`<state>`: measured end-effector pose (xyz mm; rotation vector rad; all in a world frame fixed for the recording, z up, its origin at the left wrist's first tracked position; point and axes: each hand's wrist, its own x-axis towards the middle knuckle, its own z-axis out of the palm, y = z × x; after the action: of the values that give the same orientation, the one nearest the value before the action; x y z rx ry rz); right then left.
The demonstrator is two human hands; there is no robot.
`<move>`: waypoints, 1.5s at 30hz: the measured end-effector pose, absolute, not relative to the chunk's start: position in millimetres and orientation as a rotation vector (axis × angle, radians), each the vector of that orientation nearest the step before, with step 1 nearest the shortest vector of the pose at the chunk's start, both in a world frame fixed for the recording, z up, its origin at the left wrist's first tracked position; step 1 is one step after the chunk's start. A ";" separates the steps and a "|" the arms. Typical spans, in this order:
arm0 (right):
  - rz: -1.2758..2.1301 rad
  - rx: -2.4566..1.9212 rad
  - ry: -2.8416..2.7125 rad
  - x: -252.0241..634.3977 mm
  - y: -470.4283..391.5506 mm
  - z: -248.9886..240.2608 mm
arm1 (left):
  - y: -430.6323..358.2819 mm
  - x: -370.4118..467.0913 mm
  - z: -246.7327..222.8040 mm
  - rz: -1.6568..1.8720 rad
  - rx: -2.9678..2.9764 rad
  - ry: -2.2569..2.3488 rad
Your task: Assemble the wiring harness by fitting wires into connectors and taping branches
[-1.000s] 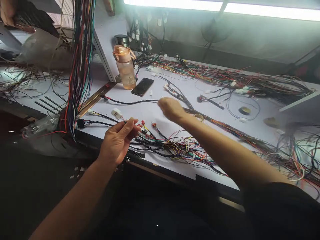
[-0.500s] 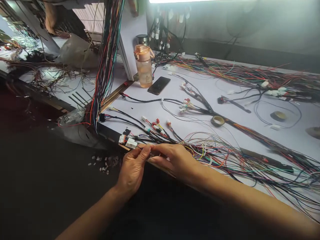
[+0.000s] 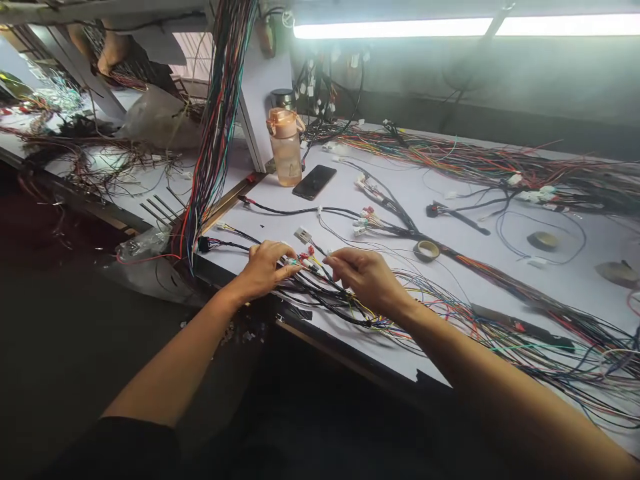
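Note:
My left hand (image 3: 267, 270) is over the near left part of the bench, its thumb and fingers closing round a small white-and-green connector (image 3: 291, 262) of the wire harness. My right hand (image 3: 363, 275) pinches a thin dark wire by its fingertips. That wire leads up to a pale grey connector (image 3: 303, 235). Between my hands lie red connectors (image 3: 310, 251) and black-taped harness branches (image 3: 325, 293). These run right into a spread of loose coloured wires (image 3: 440, 300).
A second taped harness (image 3: 400, 230) lies behind, with a tape roll (image 3: 427, 251) on it. A phone (image 3: 315, 182) and an orange-lidded bottle (image 3: 286, 148) stand farther back. A thick wire bundle (image 3: 220, 113) hangs at left. Another person's hand (image 3: 113, 53) shows at upper left.
Both hands have moved up and away from the bench edge, and apart from each other. The white connector held near the edge is no longer there; the harness branches have shifted.

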<state>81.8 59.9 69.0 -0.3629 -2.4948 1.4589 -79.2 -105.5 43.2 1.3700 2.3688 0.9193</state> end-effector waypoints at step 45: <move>1.950 -0.364 -2.071 93.0 70.1 32.5 | -32.4 -29.6 55.3 1.900 0.709 1.426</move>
<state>93.0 70.1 32.5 -0.3637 -2.0707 1.9495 -29.6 -32.4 55.3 0.7087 1.4260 1.9002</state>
